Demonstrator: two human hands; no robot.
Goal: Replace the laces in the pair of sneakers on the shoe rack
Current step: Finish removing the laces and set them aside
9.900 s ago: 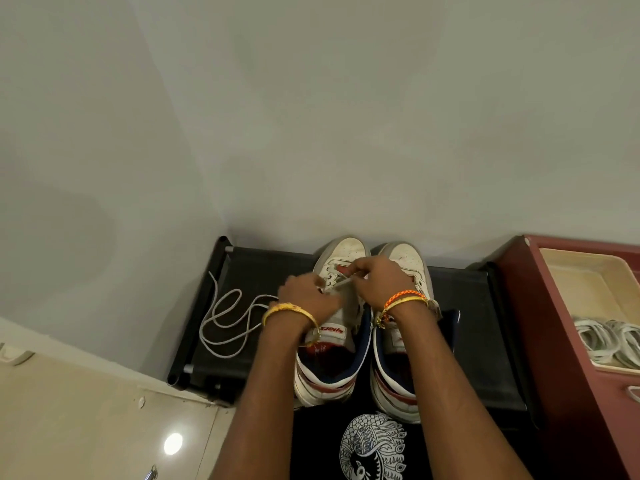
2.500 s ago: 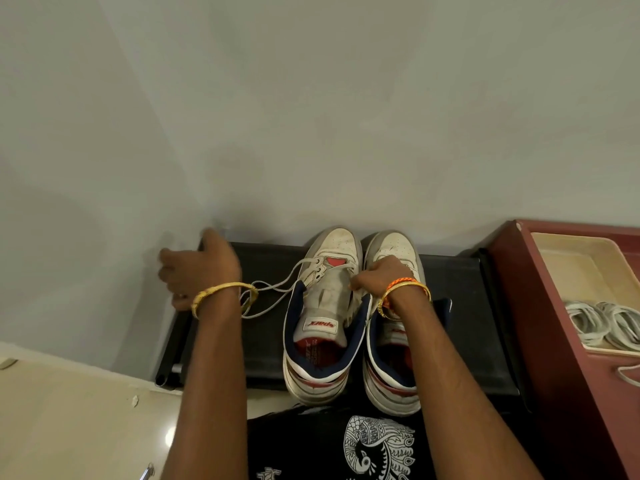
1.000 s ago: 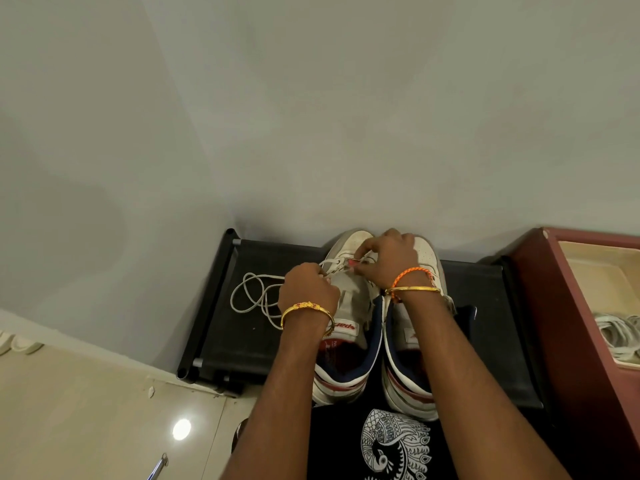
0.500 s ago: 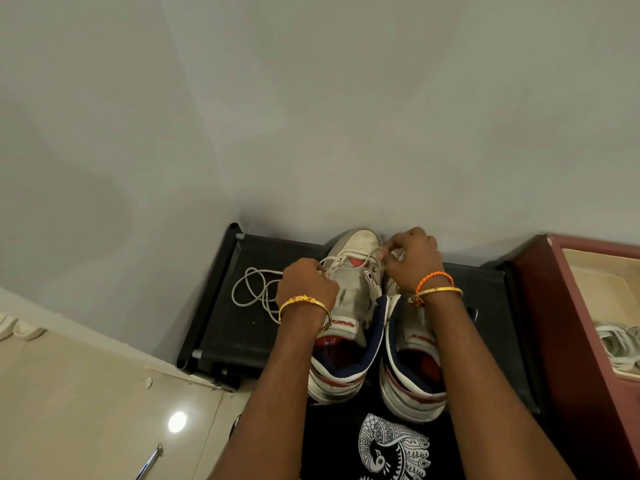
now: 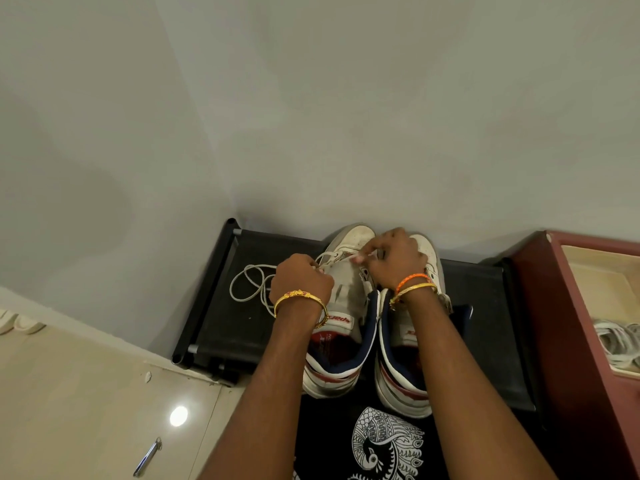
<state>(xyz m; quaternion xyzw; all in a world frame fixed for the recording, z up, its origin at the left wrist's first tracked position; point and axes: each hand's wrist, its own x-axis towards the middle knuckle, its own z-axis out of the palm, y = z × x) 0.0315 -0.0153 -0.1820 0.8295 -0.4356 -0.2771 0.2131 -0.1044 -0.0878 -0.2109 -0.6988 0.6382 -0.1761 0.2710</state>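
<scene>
Two white sneakers with navy and red trim stand side by side on the black shoe rack (image 5: 485, 306), toes to the wall. Over the left sneaker (image 5: 341, 299), my left hand (image 5: 301, 278) pinches the white lace (image 5: 249, 285) at the shoe's left eyelets. My right hand (image 5: 394, 258) pinches the same lace at the toe end of the tongue. The lace's slack lies in loops on the rack to the left. The right sneaker (image 5: 405, 358) is partly hidden under my right wrist.
A maroon cabinet (image 5: 571, 323) stands right of the rack, holding a cream tray (image 5: 602, 289) with white laces (image 5: 620, 341) in it. The grey wall is just behind the shoes. Beige floor tiles (image 5: 86, 393) lie at lower left.
My left hand came back from the rack's left end to the left sneaker. Over the last second my right hand shifted a little toward the toe. The lace's slack now lies in loops.
</scene>
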